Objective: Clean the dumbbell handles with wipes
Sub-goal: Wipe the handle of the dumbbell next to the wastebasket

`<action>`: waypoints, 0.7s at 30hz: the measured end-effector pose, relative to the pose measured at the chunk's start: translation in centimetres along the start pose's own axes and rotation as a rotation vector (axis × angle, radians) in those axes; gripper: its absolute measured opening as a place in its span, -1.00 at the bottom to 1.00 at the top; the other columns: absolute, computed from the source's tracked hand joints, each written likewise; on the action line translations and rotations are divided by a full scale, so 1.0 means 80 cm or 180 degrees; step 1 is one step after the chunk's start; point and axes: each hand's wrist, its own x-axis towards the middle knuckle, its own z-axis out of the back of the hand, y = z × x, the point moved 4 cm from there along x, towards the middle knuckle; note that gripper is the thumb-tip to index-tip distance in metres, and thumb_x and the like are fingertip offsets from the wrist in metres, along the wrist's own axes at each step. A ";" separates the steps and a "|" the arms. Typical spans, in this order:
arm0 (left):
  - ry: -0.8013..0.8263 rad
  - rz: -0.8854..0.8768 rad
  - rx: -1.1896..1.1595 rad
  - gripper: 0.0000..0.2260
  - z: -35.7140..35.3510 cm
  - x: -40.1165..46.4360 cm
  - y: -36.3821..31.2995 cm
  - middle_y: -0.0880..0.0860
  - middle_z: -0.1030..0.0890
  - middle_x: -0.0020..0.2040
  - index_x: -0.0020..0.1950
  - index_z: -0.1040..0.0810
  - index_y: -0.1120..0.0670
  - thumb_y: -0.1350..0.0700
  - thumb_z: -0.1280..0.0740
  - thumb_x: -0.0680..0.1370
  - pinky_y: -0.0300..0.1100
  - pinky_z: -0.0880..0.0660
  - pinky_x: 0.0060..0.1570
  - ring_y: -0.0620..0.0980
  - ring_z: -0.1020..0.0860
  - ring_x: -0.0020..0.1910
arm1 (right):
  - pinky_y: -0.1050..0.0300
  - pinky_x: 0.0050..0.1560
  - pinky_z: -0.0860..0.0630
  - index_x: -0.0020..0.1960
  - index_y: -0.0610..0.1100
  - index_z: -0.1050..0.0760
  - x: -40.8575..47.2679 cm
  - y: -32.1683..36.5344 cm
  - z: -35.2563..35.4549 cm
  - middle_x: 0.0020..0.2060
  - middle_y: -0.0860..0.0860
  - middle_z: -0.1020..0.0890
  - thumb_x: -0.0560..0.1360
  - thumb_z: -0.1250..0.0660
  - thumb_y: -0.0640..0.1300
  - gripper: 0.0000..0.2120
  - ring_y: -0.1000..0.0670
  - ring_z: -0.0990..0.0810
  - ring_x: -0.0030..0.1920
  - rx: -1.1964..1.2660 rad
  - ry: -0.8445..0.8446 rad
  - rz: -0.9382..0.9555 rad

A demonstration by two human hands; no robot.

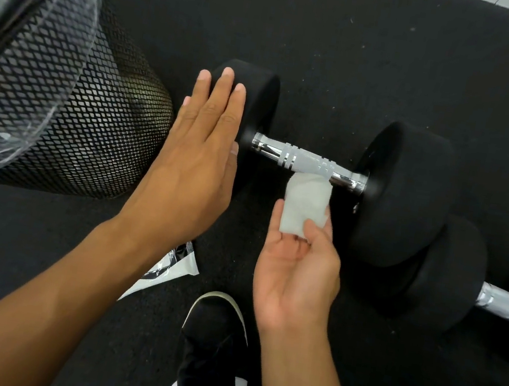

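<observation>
Crouching over: we looked straight down at a black dumbbell (332, 167) lying on the dark rubber floor (395, 65), our two bare hands on either side of its bar.
Left hand: our left hand (199, 159) lay flat, fingers straight and together, pressed against the outer face of the dumbbell's left head (259, 102); that grip was wide and held nothing.
Right hand: our right hand (298, 264) was palm up just below the bar, thumb and fingers pinching the lower end of a folded white wipe (305, 203).
Wipe: its upper edge touched the underside of the knurled chrome handle (308, 161), near the middle.
Handle: it ran between the two black heads, tilted slightly down toward the right.
Second dumbbell: another one (451, 273) lay just beside the first, at lower right, its chrome bar running out of the frame.
Bin: a black mesh bin (86, 123) with a clear liner stood at the left, near our left hand.
Packet: a white and black packet (166, 272) lay on the floor, partly under our left forearm.
Shoes: our black shoe (214, 328) showed at the bottom centre, a second one at the bottom right corner.
</observation>
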 end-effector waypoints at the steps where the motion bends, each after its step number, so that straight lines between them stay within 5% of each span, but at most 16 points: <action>1: -0.0103 -0.0003 -0.0100 -0.46 0.003 -0.003 -0.007 0.17 -0.03 0.65 0.62 -0.08 0.22 0.24 -0.16 0.66 0.13 -0.02 0.59 0.14 0.09 0.64 | -0.03 0.33 -0.53 0.33 -0.18 -0.54 -0.010 0.001 0.001 0.20 -0.12 -0.70 0.63 -0.12 -0.37 -0.64 -0.08 -0.67 0.22 -0.0118 0.0081 -0.0014; 5: -0.0858 0.0327 -0.1034 -0.55 0.012 -0.039 -0.048 0.11 -0.41 0.41 0.41 -0.40 0.16 0.19 -0.41 0.54 -0.03 -0.35 0.42 0.09 -0.36 0.45 | -0.03 0.32 -0.53 0.29 -0.19 -0.56 -0.033 0.002 -0.001 0.13 -0.13 -0.72 0.64 -0.17 -0.31 -0.70 -0.06 -0.70 0.16 -0.0489 0.0078 -0.0085; 10: -0.0151 0.2605 -0.2940 -0.62 -0.035 -0.092 -0.080 -0.11 -0.60 0.13 0.13 -0.43 -0.15 -0.21 -0.46 0.42 -0.18 -0.60 0.07 -0.26 -0.62 0.05 | 0.17 -0.23 -0.64 0.11 -0.02 -0.68 -0.043 -0.001 -0.007 -0.07 -0.10 -0.77 0.58 -0.33 -0.24 -0.78 -0.02 -0.75 -0.13 -0.1050 -0.0113 -0.0216; 14: 0.0538 0.3162 -0.4010 -0.85 -0.053 -0.100 -0.083 -0.01 -0.74 0.00 0.07 -0.64 -0.03 -0.02 -0.42 0.54 -0.08 -0.58 0.05 -0.03 -0.70 0.04 | 0.06 -0.08 -0.66 0.03 -0.04 -0.68 -0.042 0.004 0.003 -0.05 -0.11 -0.76 0.52 -0.42 -0.22 -0.86 -0.08 -0.74 -0.04 -0.1374 -0.0288 0.0058; 16: 0.0473 0.3243 -0.4364 -0.91 -0.055 -0.094 -0.075 0.16 -0.72 0.04 0.04 -0.65 0.05 0.10 -0.40 0.57 0.02 -0.59 0.13 0.12 -0.69 0.08 | 0.02 0.06 -0.65 0.03 -0.07 -0.66 -0.042 0.010 0.007 -0.06 -0.08 -0.76 0.52 -0.42 -0.25 -0.86 -0.07 -0.74 0.02 -0.1697 -0.0287 0.0173; 19: 0.0169 0.3566 -0.5082 -0.85 -0.066 -0.080 -0.067 0.31 -0.66 0.14 0.15 -0.56 0.22 0.22 -0.30 0.61 0.00 -0.55 0.20 0.12 -0.66 0.05 | 0.35 -0.10 -0.61 0.04 -0.02 -0.64 -0.049 0.026 0.008 -0.11 0.11 -0.75 0.54 -0.38 -0.29 -0.80 0.16 -0.72 -0.02 -0.2559 -0.0117 0.0495; 21: 0.0107 0.3819 -0.5468 -0.77 -0.079 -0.069 -0.065 0.34 -0.64 0.17 0.25 -0.48 0.30 0.28 -0.26 0.61 0.00 -0.57 0.22 0.13 -0.65 0.10 | 0.41 -0.05 -0.56 0.07 0.05 -0.62 -0.064 0.052 -0.004 -0.06 0.15 -0.72 0.55 -0.37 -0.28 -0.76 0.21 -0.67 0.02 -0.3359 0.0084 0.1425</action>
